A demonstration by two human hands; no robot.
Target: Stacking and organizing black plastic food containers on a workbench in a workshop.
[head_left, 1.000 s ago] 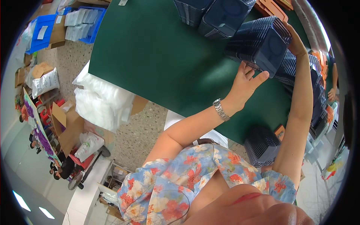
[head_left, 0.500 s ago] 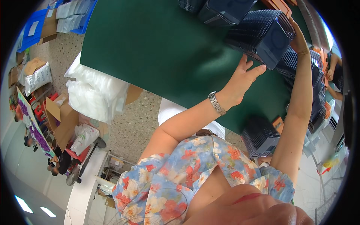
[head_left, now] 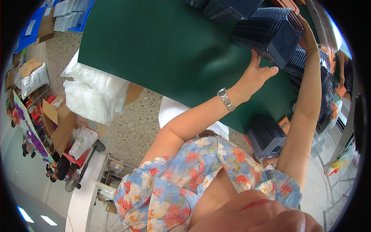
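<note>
A stack of dark clear plastic trays lies tilted on the green table at the upper right. My left hand, with a metal watch on its wrist, presses its spread fingers against the stack's near side. My right hand reaches along the right and grips the stack's far side, partly hidden behind it. The stack is held between both hands.
More stacks of dark trays stand at the table's far edge and along the right. Another stack sits below the table's near edge. White plastic bags, cardboard boxes and blue crates lie on the floor at left.
Both hands and the tray stack have shifted farther up and right across the table. The left hand has slid along the stack's near side.
</note>
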